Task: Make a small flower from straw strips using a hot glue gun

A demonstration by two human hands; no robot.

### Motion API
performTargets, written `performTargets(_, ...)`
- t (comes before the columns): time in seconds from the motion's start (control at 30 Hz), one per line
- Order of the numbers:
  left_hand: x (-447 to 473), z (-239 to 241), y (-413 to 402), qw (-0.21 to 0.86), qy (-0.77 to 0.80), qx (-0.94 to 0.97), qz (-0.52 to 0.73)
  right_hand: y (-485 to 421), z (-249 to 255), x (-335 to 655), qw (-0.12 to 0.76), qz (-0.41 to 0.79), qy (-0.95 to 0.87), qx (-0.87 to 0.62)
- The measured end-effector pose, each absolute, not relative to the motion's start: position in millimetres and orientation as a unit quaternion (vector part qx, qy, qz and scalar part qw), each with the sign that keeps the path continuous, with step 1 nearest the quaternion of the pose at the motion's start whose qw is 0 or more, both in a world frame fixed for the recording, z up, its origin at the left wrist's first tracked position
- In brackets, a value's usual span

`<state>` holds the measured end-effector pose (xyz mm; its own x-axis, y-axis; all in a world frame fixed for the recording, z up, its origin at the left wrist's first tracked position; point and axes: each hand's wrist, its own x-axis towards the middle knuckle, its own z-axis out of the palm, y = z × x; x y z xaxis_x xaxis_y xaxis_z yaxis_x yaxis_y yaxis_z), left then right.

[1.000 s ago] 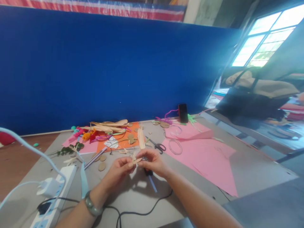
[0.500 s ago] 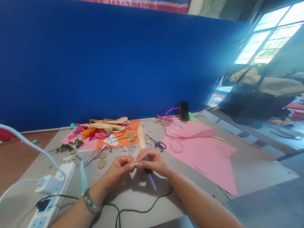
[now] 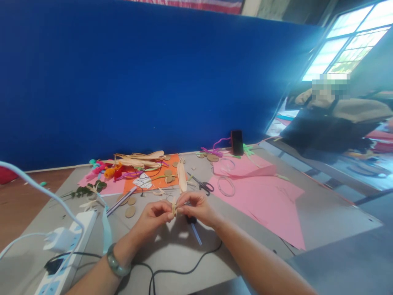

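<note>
Over the middle of the table, a small pale strip of dried husk (image 3: 174,207) is pinched at my fingertips. My left hand (image 3: 151,220) grips its left side between thumb and forefinger. From the right, my right hand (image 3: 200,209) pinches the same folded piece, its fingers curled. Partly hidden beneath my right hand lies a black tool, apparently a glue gun (image 3: 191,220), with a pale stick poking out of it. Just beyond my fingers is a longer flat husk strip (image 3: 182,176). Dark-handled scissors (image 3: 206,187) rest to its right.
Pink paper sheets (image 3: 260,200) cover the right side. A white power strip (image 3: 66,254) and a black cord (image 3: 184,272) lie near me. Farther back are an orange sheet (image 3: 130,187), a husk bundle (image 3: 144,157), and a phone (image 3: 237,142) before a blue partition (image 3: 153,82).
The husk end that stuck out toward my right fingers now looks folded in, making the piece more compact. Both hands stay in nearly the same place.
</note>
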<state>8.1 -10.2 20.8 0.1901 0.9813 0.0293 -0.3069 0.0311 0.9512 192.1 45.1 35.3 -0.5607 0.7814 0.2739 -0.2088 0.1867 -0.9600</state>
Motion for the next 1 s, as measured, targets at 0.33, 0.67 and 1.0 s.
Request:
performTargets(0.33,10,26,-11,0.621,0.361,0.409,0.562,46,34,188,0.4,0.666,-0.59,-0.219)
performTargets(0.67,10,22,-13,0.647,0.373,0.43,0.508,40,37,181,0.385,0.71,-0.564,-0.173)
performTargets(1.0,11,21,-14,0.65,0.379,0.436,0.493,43,29,181,0.377,0.726,-0.548,-0.175)
